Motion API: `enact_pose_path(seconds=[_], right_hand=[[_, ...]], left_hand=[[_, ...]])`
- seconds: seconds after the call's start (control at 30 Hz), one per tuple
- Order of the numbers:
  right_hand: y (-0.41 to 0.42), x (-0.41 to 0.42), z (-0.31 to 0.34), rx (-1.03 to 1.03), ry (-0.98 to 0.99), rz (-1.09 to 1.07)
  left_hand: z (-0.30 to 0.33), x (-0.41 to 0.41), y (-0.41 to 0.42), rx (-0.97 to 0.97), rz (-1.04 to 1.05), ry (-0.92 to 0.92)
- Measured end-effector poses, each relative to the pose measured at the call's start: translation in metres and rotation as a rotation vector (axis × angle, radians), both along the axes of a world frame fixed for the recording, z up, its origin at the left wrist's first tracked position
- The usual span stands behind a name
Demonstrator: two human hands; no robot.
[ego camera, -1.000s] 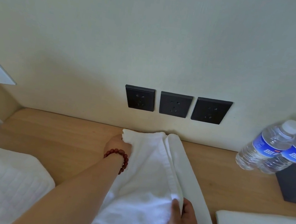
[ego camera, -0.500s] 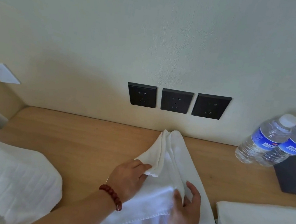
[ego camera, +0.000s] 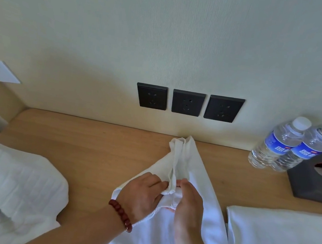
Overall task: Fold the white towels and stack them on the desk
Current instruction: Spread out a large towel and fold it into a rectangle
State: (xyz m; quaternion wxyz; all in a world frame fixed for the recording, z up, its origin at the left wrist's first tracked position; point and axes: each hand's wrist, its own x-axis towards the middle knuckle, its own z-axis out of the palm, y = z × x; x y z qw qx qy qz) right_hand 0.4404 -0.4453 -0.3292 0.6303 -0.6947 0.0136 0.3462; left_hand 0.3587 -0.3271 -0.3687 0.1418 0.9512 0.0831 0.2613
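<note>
A head-worn camera looks down on a wooden counter (ego camera: 82, 152) set against a pale wall. Nearest, in the middle, a white towel (ego camera: 189, 224) lies partly folded on the counter and runs off the bottom edge. Both hands meet over it: the left hand (ego camera: 142, 195), with a red bead bracelet (ego camera: 121, 215) at the wrist, and the right hand (ego camera: 188, 205) each pinch a bunched edge of the cloth between curled fingers, knuckles almost touching. To fold well from here, the two pinched corners probably need drawing apart until the edge is taut and straight, then laying down square over the layer beneath and smoothing flat, since the far end rises in a crumpled peak. To the right lies a folded towel (ego camera: 283, 240), likely the base for stacking. At left is a heap of towels (ego camera: 14, 184). Farther back stand two bottles (ego camera: 288, 144) beside a dark tissue box (ego camera: 320, 179), and three black sockets (ego camera: 188, 103) sit on the wall.
</note>
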Motion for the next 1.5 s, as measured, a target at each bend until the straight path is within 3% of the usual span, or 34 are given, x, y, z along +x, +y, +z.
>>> enact_pose_path(seconds=[0.2,0.43,0.57,0.7,0.87,0.97,1.03,1.17,1.37,1.5], right_hand=[[-0.010,0.009,0.008,-0.116,-0.075,0.072],[-0.012,0.010,0.027,-0.174,-0.166,0.274],[-0.019,0.004,0.039,-0.208,-0.291,0.235],[-0.027,0.001,0.049,-0.180,-0.297,0.264],[-0.034,-0.001,0.052,-0.165,-0.099,0.283],[-0.036,-0.008,0.055,-0.254,-0.285,0.423],[-0.036,-0.011,0.054,-0.259,-0.324,0.372],[-0.036,-0.013,0.052,-0.204,-0.223,0.252],[-0.042,-0.019,0.059,-0.252,-0.190,0.245],[-0.044,-0.024,0.069,-0.309,-0.241,0.358]], left_hand=[[0.023,-0.001,-0.010,-0.172,0.137,-0.043],[0.033,-0.015,-0.020,-0.047,0.013,0.017],[0.042,-0.018,-0.023,-0.047,0.021,0.063],[0.051,-0.020,-0.028,-0.038,0.011,0.108],[0.050,-0.033,-0.037,0.069,-0.081,0.194],[0.053,-0.037,-0.044,0.101,-0.028,0.240],[0.058,-0.037,-0.047,0.072,-0.025,0.240],[0.067,-0.043,-0.053,-0.089,0.022,0.281],[0.087,-0.051,-0.083,-0.220,0.071,0.357],[0.091,-0.056,-0.080,-0.142,0.110,0.403]])
